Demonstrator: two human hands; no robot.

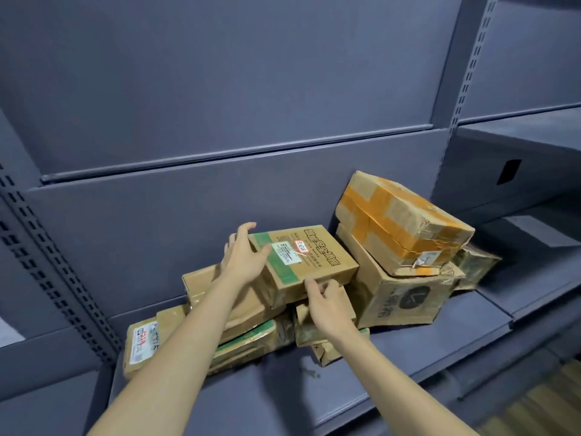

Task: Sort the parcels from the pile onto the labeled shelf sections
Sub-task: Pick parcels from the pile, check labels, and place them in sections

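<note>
A pile of cardboard parcels lies on the grey shelf board (418,347). On top in the middle sits a flat box with a green stripe and a white label (317,262). My left hand (243,258) lies against its left end with the fingers spread and nearly straight. My right hand (327,305) touches its near lower edge, fingers loosely bent. To the right, a box wrapped in orange tape (399,225) rests tilted on a larger brown box with a dark round logo (399,294). A labelled flat parcel (143,344) leans at the left end of the pile.
The grey back panel (220,127) rises right behind the pile. Slotted uprights (47,256) stand left and right (468,73) of this bay. Another shelf bay (518,143) continues to the right. A small battered parcel (478,265) sits behind the brown box.
</note>
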